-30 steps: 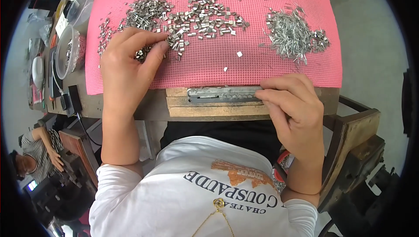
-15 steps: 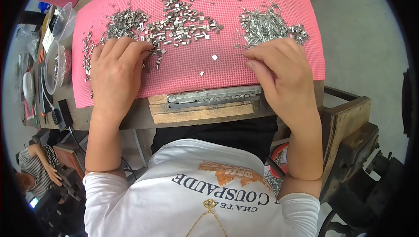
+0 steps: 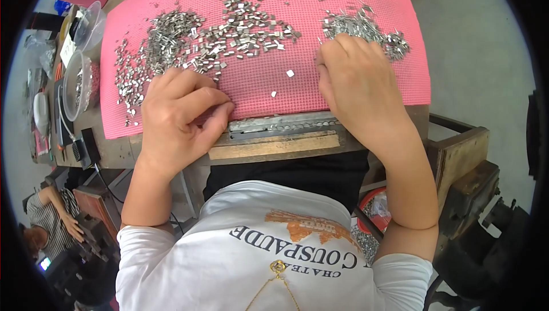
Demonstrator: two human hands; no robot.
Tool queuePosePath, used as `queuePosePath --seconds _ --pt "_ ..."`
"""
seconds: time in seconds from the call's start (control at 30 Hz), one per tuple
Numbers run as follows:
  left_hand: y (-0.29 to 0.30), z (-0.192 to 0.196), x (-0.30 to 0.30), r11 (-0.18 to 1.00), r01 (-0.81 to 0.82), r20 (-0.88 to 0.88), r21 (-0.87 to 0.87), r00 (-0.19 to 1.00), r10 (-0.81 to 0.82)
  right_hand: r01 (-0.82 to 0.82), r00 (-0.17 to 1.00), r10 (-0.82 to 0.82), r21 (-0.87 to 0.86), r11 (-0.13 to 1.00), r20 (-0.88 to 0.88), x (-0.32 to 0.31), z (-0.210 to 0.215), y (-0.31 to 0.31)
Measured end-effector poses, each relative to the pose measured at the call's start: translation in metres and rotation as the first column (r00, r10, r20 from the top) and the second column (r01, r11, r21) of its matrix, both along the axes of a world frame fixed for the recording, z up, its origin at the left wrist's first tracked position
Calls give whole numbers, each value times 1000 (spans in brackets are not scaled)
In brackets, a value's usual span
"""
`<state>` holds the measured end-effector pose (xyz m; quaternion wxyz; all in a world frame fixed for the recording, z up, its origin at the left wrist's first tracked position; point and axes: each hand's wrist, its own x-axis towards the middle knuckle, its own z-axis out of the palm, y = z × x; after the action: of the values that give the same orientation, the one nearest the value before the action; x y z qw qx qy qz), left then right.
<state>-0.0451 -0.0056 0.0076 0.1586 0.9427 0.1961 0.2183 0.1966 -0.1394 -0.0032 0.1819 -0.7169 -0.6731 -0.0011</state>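
Note:
At the front edge of a pink textured mat (image 3: 251, 85), my left hand (image 3: 178, 117) is closed in a pinch by the left end of a grooved metal bar (image 3: 280, 129). What its fingertips hold, if anything, is too small to tell. My right hand (image 3: 359, 79) is closed, thumb and forefinger together, at the near edge of a heap of thin metal pins (image 3: 350, 24); its fingertips are largely hidden. Small silvery blocks (image 3: 246, 33) lie scattered across the mat beyond my left hand. Between my hands lie two loose pieces, a pale square (image 3: 290, 73) and a smaller chip (image 3: 273, 94).
A wooden strip (image 3: 274, 146) runs along the bar's near side. Clear plastic tubs (image 3: 74, 85) with metal parts stand left of the mat. Below the bench at right is a red container (image 3: 377, 205). Another person (image 3: 54, 216) sits at lower left beside machinery.
My left hand has come from the scattered blocks toward me and right, to the bar's left end. My right hand has moved slightly farther away, against the pin heap.

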Motion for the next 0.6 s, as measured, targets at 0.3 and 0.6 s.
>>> queuePosePath --seconds 0.3,0.6 --pt "-3 6 -3 999 -14 -120 -36 993 10 52 865 33 154 987 -500 -10 18 -50" --pt "-10 9 1 999 -45 -129 8 991 46 9 809 140 250 968 -570 -21 12 -63"
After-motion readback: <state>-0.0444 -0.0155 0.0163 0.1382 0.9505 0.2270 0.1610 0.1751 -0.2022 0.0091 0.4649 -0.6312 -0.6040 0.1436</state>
